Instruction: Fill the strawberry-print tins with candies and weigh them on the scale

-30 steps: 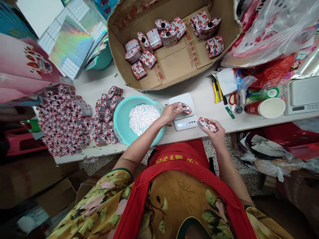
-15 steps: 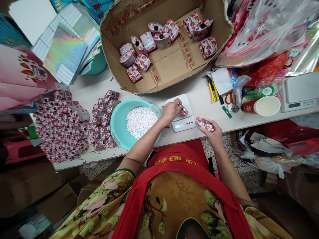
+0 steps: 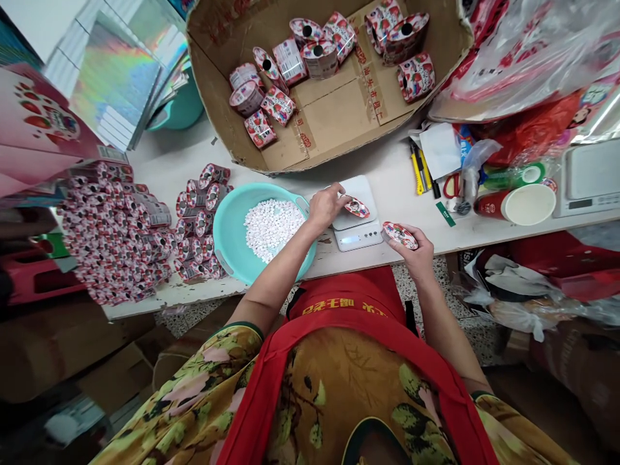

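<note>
My left hand (image 3: 325,208) reaches over the white digital scale (image 3: 359,237), its fingertips closed at the left end of a small oval-ended, strawberry-print box (image 3: 357,206). That box is over the scale's plate; whether it rests there or is lifted I cannot tell. In my right hand (image 3: 417,253), beside the scale, another strawberry-print box (image 3: 401,236) is gripped between thumb and fingers, oval end up. Just left of the scale stands a turquoise basin (image 3: 227,223) with many small white tablets (image 3: 271,226) in it, partly behind my left forearm.
A large cardboard box (image 3: 334,106) with several strawberry-print boxes stands at the back. More are stacked at the left (image 3: 116,239). Yellow cutters (image 3: 420,171), a paper cup (image 3: 526,205) and a second scale (image 3: 588,181) lie to the right. The table edge runs before me.
The view has shifted slightly. My left hand has drawn a little back to the left, and more of the box over the scale shows. My right hand still holds its box.
</note>
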A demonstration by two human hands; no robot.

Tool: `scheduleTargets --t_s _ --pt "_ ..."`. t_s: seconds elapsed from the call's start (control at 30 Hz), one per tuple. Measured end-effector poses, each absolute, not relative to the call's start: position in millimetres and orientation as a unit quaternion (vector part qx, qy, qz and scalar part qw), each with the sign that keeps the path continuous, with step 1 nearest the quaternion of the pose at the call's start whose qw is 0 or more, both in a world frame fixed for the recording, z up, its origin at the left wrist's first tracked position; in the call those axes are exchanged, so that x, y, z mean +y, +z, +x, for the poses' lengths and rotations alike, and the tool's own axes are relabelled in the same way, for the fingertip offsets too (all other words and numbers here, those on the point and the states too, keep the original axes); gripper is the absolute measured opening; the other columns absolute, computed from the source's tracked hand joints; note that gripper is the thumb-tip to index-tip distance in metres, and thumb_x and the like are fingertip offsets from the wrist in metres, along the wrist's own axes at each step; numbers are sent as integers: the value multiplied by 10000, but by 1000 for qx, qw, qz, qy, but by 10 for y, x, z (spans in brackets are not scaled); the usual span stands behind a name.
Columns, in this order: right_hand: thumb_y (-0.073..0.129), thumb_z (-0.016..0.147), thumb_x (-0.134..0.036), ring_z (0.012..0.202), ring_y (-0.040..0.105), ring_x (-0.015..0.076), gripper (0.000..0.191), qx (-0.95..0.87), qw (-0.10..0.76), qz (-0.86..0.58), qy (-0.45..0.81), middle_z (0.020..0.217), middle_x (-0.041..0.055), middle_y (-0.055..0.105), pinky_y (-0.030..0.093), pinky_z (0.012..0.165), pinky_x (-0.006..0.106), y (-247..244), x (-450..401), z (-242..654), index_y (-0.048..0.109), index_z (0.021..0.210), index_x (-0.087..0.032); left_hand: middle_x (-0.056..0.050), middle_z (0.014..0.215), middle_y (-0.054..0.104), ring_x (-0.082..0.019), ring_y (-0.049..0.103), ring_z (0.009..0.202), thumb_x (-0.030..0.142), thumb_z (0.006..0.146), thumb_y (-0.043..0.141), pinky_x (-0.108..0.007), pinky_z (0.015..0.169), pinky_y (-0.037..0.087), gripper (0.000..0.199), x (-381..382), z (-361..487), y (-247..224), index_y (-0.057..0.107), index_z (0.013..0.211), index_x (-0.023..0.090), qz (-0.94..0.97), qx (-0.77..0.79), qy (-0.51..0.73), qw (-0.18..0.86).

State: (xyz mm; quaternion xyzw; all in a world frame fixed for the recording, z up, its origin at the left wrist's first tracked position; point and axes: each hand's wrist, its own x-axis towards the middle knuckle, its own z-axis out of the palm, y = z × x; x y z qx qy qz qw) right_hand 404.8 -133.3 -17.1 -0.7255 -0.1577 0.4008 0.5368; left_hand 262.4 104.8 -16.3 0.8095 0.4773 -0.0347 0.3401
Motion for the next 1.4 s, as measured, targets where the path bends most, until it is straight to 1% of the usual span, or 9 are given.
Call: scheduleTargets --t_s 0.17,0.33,0.4,0.47,0.63,0.8,1.03,1.2,1.4 --pt "876 671 -426 1022 698 241 540 -158 532 -729 401 1130 60 743 559 974 397 -202 -1323 4043 710 1133 -201 -73 953 707 -215 620 896 326 948 634 -265 782 398 151 1023 2578 -172 668 873 200 794 485 35 366" --pt "873 659 -437 1019 697 242 546 -159 529 -731 401 1116 58 744 567 961 397 -195 -1297 4029 712 1124 -201 7 693 553 -94 468 563 299 910 610 -208 557 352 187 1144 2527 -113 578 770 179 556 542 213 592" --pt "878 642 -440 1004 700 243 549 -152 531 -731 401 1104 60 748 571 953 400 -174 -1278 4021 716 1108 -198 19 649 509 -72 386 475 355 893 631 -206 469 273 241 1175 2525 -73 559 748 176 474 539 207 665" --pt "883 633 -436 997 700 243 553 -146 534 -729 403 1097 61 751 570 953 402 -155 -1259 4012 719 1103 -197 8 646 531 -72 414 486 395 886 660 -205 480 299 311 1140 2552 -49 560 703 165 483 517 163 688" --pt "883 645 -421 1003 699 242 544 -147 539 -724 403 1104 62 750 566 956 404 -151 -1247 4000 720 1112 -195 -37 820 692 -188 645 824 324 936 649 -272 790 446 161 828 2725 -64 684 850 191 731 450 30 511" --pt "879 664 -428 1038 694 249 544 -152 536 -728 400 1138 63 744 554 985 411 -194 -1292 4022 721 1132 -199 -85 865 705 -288 678 906 409 987 584 -330 800 428 211 685 2801 -55 690 1091 259 849 413 -129 302" --pt "869 672 -437 1031 699 250 550 -165 531 -730 398 1141 65 735 564 976 410 -237 -1252 4050 701 1141 -204 -110 990 739 -307 682 924 427 1013 533 -340 808 436 276 862 2607 -34 690 1193 290 871 363 -147 297" --pt "880 637 -423 1039 692 257 598 -190 543 -731 367 1135 74 718 551 996 434 -318 -1118 4130 689 1152 -188 -108 994 742 -268 680 900 187 995 519 -309 777 425 232 852 2568 60 701 1123 250 881 347 -168 274" --pt "875 654 -447 1012 685 262 616 -259 529 -729 349 1120 89 723 545 988 458 -523 -498 4083 709 1181 -175 -69 960 736 -221 645 820 356 989 602 -257 694 376 178 1133 1914 626 705 1101 262 797 550 37 245"
